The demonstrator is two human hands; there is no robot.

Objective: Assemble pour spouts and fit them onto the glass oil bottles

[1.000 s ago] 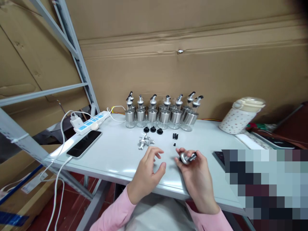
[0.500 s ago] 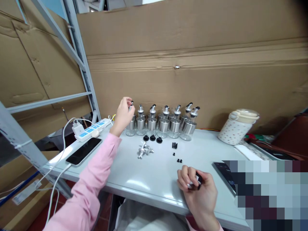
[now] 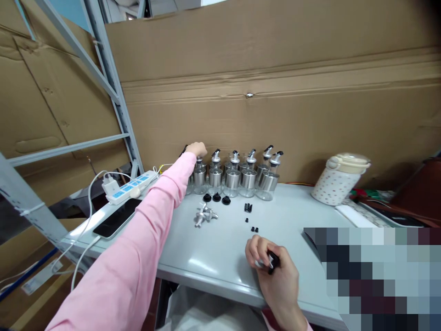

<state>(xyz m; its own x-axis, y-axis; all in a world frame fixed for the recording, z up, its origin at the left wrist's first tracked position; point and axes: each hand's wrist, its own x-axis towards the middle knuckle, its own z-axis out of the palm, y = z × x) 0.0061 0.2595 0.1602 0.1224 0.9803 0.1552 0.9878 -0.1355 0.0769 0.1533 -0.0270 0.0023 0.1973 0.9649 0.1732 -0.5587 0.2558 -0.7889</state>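
Note:
Rows of glass bottles (image 3: 232, 180) with steel sleeves and silver pour spouts (image 3: 234, 157) with black tips stand against the cardboard. My left hand (image 3: 197, 148) reaches over the tops at the row's left end, beside a spout; its fingers point away and are hidden. Near the front edge, my right hand (image 3: 274, 271) is closed around a small black and silver spout piece (image 3: 273, 262). Between the hands lie black ribbed stoppers (image 3: 217, 197), silver spout parts (image 3: 205, 214), black flip pieces (image 3: 248, 208) and tiny black plugs (image 3: 255, 229).
A power strip (image 3: 132, 186) with white cables and a phone (image 3: 117, 219) lie at the left, beside a metal shelf post (image 3: 119, 99). A spotted white flask (image 3: 339, 180) stands at the right. The cardboard wall (image 3: 268, 115) closes off the back.
My left hand has moved right along the bottle tops, from the leftmost bottle toward the one beside it. My right hand stays near the front edge, still holding the spout piece.

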